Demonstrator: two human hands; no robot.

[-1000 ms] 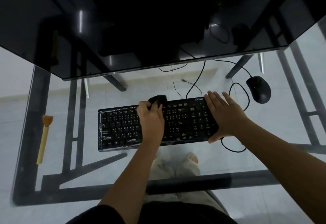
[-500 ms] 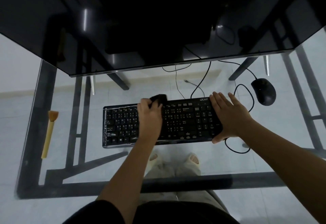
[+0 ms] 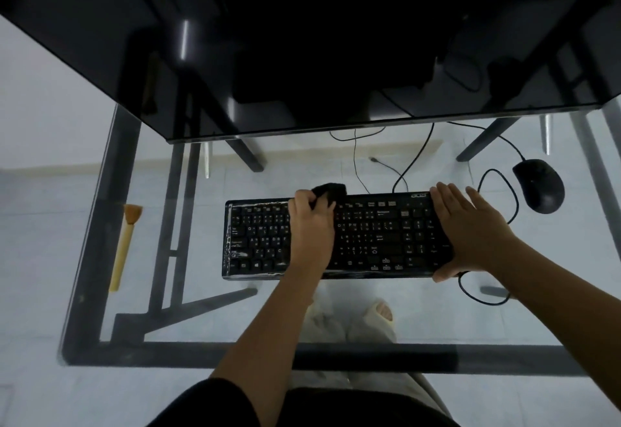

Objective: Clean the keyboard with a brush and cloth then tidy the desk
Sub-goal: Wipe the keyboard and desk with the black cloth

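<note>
The single head-worn wide-angle camera looks steeply down from close above the glass desk (image 3: 201, 354), with the keyboard (image 3: 369, 235) near centre.

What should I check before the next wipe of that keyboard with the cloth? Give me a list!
1. The left hand grips the black cloth: ok.
2. The right hand lies flat on the right end of the keyboard, with its thumb at the front edge, to steady it: ok.
3. The keyboard lies flat on the glass desk: ok.
4. The brush lies at the desk's left side, apart from the keyboard: ok.
5. The mouse sits apart from the keyboard: ok.
6. The keys are free of dust: cannot tell, the picture is too dim.
</note>
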